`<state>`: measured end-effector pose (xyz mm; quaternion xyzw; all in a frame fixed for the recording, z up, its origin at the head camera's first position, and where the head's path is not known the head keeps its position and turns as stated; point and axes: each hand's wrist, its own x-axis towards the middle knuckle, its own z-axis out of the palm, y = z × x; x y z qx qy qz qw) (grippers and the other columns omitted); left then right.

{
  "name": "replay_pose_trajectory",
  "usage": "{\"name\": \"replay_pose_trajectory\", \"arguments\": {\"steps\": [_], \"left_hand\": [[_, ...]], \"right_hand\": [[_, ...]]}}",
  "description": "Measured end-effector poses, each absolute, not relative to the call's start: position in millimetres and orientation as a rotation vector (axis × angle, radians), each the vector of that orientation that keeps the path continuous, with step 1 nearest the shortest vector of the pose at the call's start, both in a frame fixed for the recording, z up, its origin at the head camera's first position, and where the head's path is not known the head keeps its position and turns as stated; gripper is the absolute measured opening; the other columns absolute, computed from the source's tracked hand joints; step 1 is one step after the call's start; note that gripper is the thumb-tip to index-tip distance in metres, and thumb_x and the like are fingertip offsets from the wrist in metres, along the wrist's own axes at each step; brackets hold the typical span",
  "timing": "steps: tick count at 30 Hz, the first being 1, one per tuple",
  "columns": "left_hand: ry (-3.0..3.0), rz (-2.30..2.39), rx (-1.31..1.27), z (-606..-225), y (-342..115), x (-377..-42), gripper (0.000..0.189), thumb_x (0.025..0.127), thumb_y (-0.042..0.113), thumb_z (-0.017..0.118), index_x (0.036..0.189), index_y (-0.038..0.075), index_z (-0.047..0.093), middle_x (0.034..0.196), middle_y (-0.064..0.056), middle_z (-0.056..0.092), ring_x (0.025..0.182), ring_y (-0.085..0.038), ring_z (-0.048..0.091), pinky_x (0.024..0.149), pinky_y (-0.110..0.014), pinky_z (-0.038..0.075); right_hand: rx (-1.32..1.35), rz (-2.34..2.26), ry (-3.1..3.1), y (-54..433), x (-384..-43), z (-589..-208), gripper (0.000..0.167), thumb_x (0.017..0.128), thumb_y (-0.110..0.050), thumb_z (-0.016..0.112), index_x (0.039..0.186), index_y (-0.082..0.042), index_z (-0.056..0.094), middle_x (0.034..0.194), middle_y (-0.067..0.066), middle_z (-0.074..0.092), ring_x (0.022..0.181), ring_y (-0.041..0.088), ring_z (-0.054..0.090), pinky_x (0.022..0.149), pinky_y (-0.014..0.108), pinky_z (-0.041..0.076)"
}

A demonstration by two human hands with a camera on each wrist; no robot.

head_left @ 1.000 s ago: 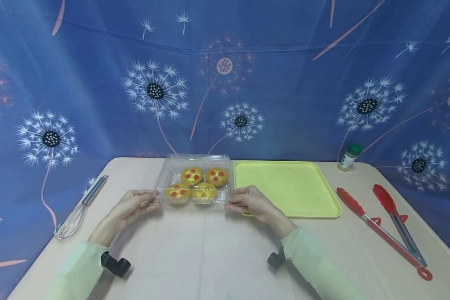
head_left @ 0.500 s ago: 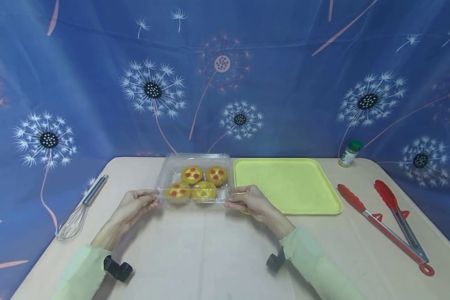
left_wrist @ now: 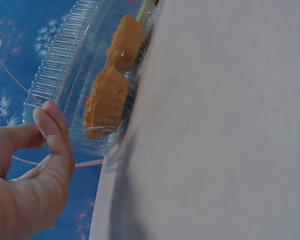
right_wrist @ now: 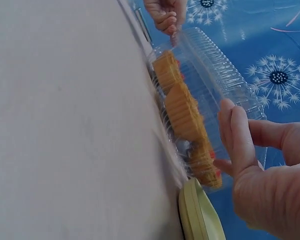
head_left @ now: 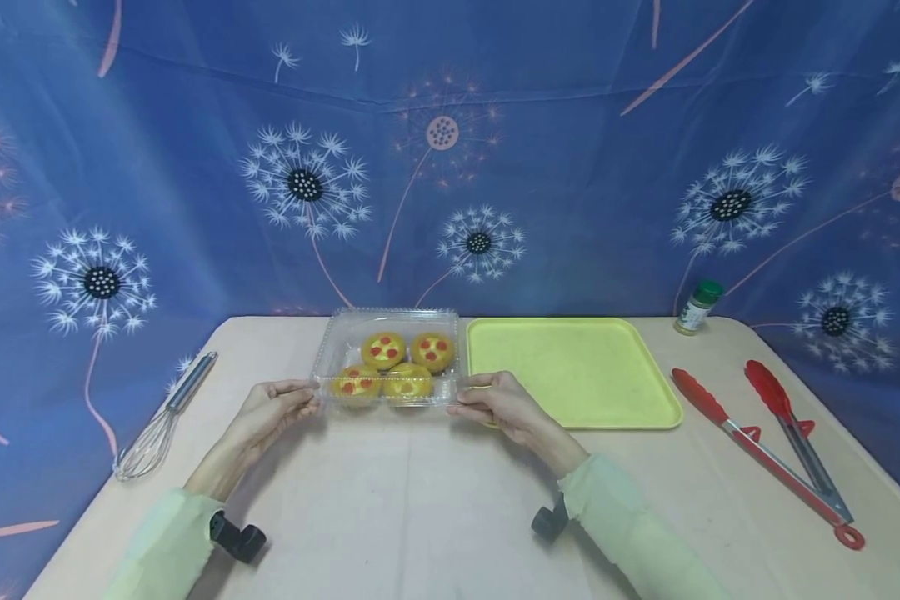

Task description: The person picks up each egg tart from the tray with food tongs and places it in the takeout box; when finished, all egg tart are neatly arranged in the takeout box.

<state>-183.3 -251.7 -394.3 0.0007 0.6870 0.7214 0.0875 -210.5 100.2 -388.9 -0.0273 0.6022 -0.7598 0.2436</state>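
A clear plastic food container (head_left: 337, 342) with a ridged rim sits at the back of the table, left of centre. Inside are several round yellow tarts (head_left: 432, 353) dotted with red; the left wrist view shows their fluted brown sides. My left hand (head_left: 270, 412) pinches the front left corner of the rim between thumb and fingers. At the front right corner, my right hand (head_left: 512, 408) pinches the rim the same way. The right wrist view shows the container's side wall (right_wrist: 192, 82) between both hands.
Right beside the container lies a yellow tray (head_left: 562, 375), its near left corner behind my right hand. Red-tipped tongs (head_left: 780, 473) lie spread at the right. A green-capped jar (head_left: 696, 312) stands at the back right, and a whisk (head_left: 167, 417) lies near the left edge.
Both hands keep their hold on the container, which stays in place. The left wrist has shifted slightly; the head view has moved a little.
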Motion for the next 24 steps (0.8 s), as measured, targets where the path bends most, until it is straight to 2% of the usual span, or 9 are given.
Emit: {"name": "replay_pose_trajectory", "arguments": {"steps": [8, 14, 20, 24], "left_hand": [[2.062, 2.102, 0.013, -395.3, -259.6, -182.7, 0.052, 0.104, 0.008, 0.046, 0.14, -0.022, 0.026, 0.095, -0.003, 0.067, 0.084, -0.005, 0.067, 0.08, -0.015, 0.06], [2.035, 2.104, 0.024, -398.9, -263.5, -182.9, 0.055, 0.105, 0.013, 0.045, 0.141, -0.022, 0.024, 0.094, -0.002, 0.067, 0.084, -0.006, 0.066, 0.08, -0.016, 0.06], [2.093, 2.072, 0.009, -403.1, -266.9, -176.8, 0.057, 0.107, 0.02, 0.041, 0.141, -0.022, 0.022, 0.093, 0.001, 0.068, 0.084, -0.004, 0.065, 0.081, -0.016, 0.06], [2.258, 1.989, -0.014, -401.1, -269.6, -172.9, 0.06, 0.107, 0.029, 0.038, 0.139, -0.021, 0.028, 0.1, -0.007, 0.069, 0.085, -0.004, 0.067, 0.083, -0.016, 0.059]], "right_hand": [[-0.127, -2.029, 1.661, 95.8, -212.5, -394.8, 0.047, 0.097, -0.001, 0.055, 0.137, 0.017, 0.038, 0.092, 0.011, 0.07, 0.083, 0.015, 0.072, 0.085, 0.022, 0.06], [-0.149, -2.03, 1.659, 90.7, -212.2, -394.1, 0.046, 0.097, -0.001, 0.055, 0.137, 0.016, 0.039, 0.095, 0.012, 0.069, 0.084, 0.015, 0.072, 0.087, 0.024, 0.06], [-0.174, -1.964, 1.722, 97.5, -212.4, -393.3, 0.05, 0.096, -0.002, 0.056, 0.141, 0.011, 0.038, 0.1, 0.019, 0.07, 0.091, 0.019, 0.072, 0.092, 0.03, 0.059], [-0.21, -1.906, 1.862, 117.8, -209.9, -388.3, 0.055, 0.095, -0.005, 0.057, 0.143, 0.011, 0.035, 0.109, 0.023, 0.068, 0.094, 0.017, 0.07, 0.091, 0.031, 0.06]]}}
